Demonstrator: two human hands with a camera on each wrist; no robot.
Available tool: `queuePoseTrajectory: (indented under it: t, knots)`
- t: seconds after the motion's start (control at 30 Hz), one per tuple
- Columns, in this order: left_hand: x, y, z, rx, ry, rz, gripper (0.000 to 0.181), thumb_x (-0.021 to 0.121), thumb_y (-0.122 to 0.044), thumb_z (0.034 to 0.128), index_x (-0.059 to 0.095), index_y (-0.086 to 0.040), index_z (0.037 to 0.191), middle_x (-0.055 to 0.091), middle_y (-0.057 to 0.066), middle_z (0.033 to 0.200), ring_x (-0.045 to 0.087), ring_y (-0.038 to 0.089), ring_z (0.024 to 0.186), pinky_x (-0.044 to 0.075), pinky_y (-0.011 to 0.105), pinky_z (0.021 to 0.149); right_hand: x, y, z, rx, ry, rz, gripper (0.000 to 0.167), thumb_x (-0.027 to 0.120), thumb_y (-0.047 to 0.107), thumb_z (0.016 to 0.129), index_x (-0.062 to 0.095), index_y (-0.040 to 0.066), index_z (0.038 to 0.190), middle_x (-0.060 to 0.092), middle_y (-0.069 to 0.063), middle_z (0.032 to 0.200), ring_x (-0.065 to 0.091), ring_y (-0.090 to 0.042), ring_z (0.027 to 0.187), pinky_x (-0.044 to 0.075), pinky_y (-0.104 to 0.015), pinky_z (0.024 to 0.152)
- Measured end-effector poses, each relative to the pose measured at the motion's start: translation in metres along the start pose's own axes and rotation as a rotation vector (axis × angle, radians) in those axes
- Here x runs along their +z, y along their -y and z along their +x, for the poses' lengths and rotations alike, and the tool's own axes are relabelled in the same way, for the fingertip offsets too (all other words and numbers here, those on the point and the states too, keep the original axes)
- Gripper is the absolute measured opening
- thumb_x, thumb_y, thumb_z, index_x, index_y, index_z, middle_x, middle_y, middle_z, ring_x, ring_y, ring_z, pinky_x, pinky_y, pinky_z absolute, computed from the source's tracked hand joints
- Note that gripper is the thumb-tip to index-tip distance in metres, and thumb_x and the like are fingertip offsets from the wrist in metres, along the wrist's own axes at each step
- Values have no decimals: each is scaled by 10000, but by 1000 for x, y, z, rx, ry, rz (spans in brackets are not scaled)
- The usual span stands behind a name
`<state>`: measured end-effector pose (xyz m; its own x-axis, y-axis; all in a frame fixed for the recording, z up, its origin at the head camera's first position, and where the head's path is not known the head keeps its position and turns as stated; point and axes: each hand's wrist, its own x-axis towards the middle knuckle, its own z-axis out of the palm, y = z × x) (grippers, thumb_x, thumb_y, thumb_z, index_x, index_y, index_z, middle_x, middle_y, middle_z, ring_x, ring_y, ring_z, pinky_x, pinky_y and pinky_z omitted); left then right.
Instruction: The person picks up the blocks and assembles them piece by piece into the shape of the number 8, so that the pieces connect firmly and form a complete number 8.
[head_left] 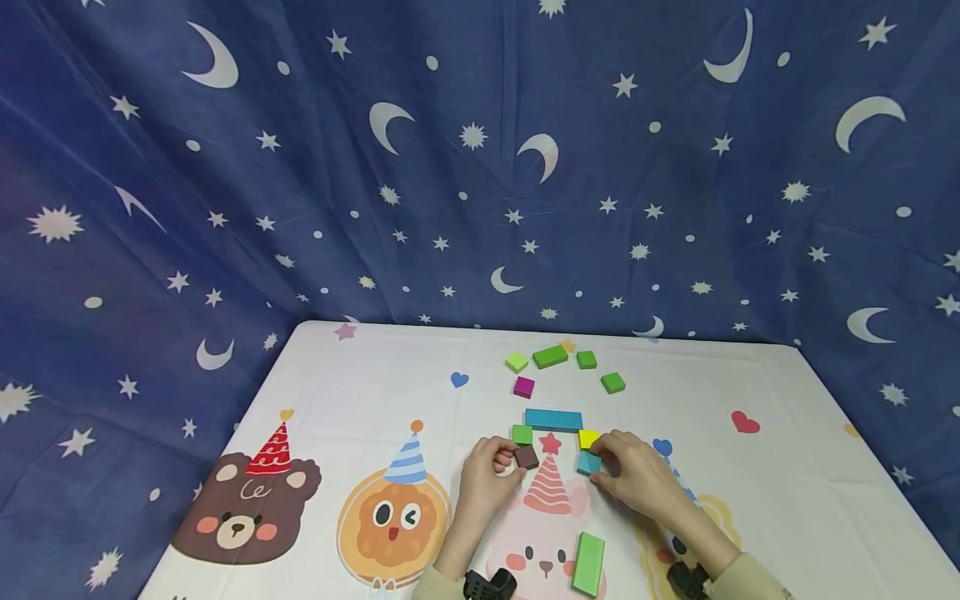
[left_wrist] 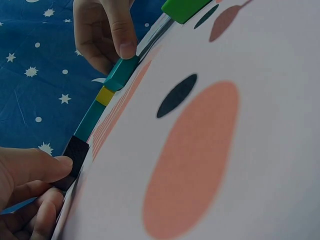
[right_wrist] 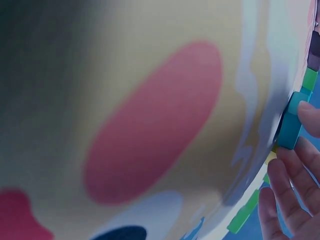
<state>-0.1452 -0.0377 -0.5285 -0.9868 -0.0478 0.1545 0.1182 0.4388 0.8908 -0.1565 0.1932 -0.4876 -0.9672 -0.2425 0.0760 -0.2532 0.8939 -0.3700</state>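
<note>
In the head view my left hand (head_left: 483, 483) pinches a dark brown block (head_left: 527, 457) between thumb and forefinger; the left wrist view shows the thumb on that dark block (left_wrist: 76, 156). My right hand (head_left: 637, 475) grips a teal block (head_left: 588, 463) by its right side, the thumb resting on this teal block (right_wrist: 290, 125) in the right wrist view. Just behind the brown block lies a green block (head_left: 522, 434). A yellow block (head_left: 588, 438) sits behind the teal one. Across the back of these, a long blue block (head_left: 553, 420) lies flat.
Farther back lie a light green block (head_left: 517, 362), a magenta block (head_left: 523, 387), a longer green block (head_left: 551, 357) and two small green ones. A long green block (head_left: 588, 564) lies near the front. The white tablecloth (head_left: 405, 375) carries printed cartoon faces; a blue starry curtain (head_left: 465, 233) hangs behind.
</note>
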Motion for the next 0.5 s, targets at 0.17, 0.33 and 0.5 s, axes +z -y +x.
queuePoseTrajectory:
  t: [0.17,0.33,0.5]
  knots:
    - [0,0,0,-1,0,5,260,794,-16,691,668,-61,914,566,25,793,485,47,705,427,153,649,0,-1,0,-2,1,2,330,841,224,703,679,160,984,638,61,884,495,-75,790,477,-311,743]
    - [0,1,-1,-4,3,7,261,794,-15,691,666,-55,915,566,33,794,485,54,702,427,157,649,0,-1,0,-6,-8,-1,318,842,219,700,675,160,964,641,59,875,504,-72,785,472,-303,728]
    - [0,0,-1,-8,6,-1,260,789,-17,696,668,-52,925,569,41,801,481,54,704,428,158,649,1,-2,1,-4,-10,-2,316,844,217,698,675,161,959,638,58,865,505,-76,777,466,-297,719]
